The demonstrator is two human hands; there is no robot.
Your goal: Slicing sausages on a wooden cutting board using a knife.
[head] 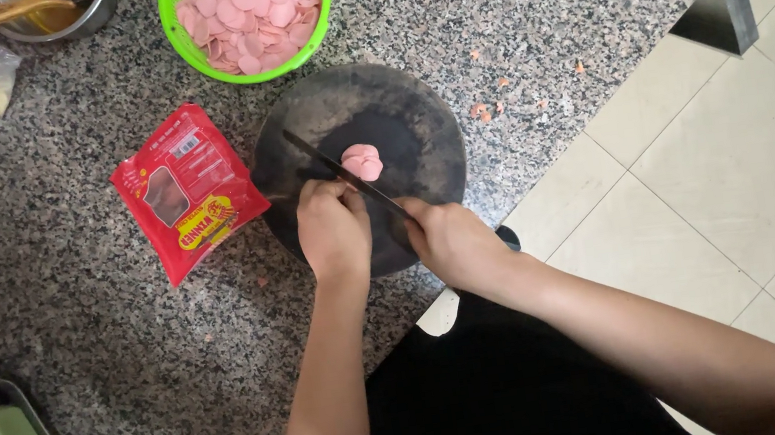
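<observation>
Careful: your left hand [332,227], fingers curled and pinching the food, sits right against the knife [341,173] that your right hand [449,239] grips. A slip could nick a fingertip. Pink slices [363,161] lie mid-board [426,131]. A red pouch [187,190] with a yellow label lies left of it, nearer the bench's front edge than the green basket [180,35].

Packet [188,190] left of board [416,133]
</observation>
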